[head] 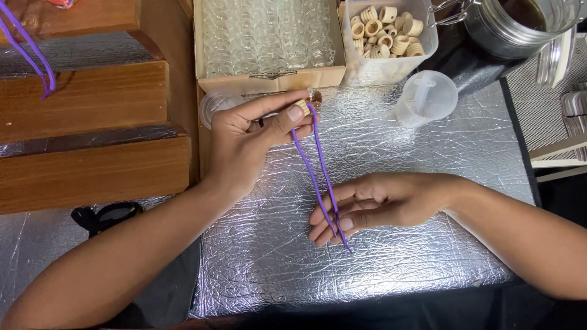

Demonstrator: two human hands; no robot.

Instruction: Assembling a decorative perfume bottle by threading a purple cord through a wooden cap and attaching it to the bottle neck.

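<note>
Work surface: crinkled silver foil sheet (391, 256) over the table, both forearms resting above it

Left of it, stepped wooden blocks (92, 98) with foil strips between; a second purple cord (27, 49) hangs over the top step

Far edge: cardboard box (269, 78) packed with rows of small clear glass vials; just beside it a clear plastic tub (422, 52) of pale wooden ring beads; a clamp-lid glass jar (520, 24) with dark contents at the far right; a small translucent cup (425, 98) in front of the tub, something syringe-like inside

Black sunglasses (107, 215) lie near the left forearm

Left hand (244, 143): thumb and forefinger clamped on a small ribbed wooden bead (303, 107), other fingers curled; held just in front of the box

Right hand (373, 205): palm toward the body, fingers together and extended, thumb pressed to fingertips, pinching the cord

Purple cord (318, 171): doubled, runs taut from the bead down to the right fingertips, short end poking past them
</note>
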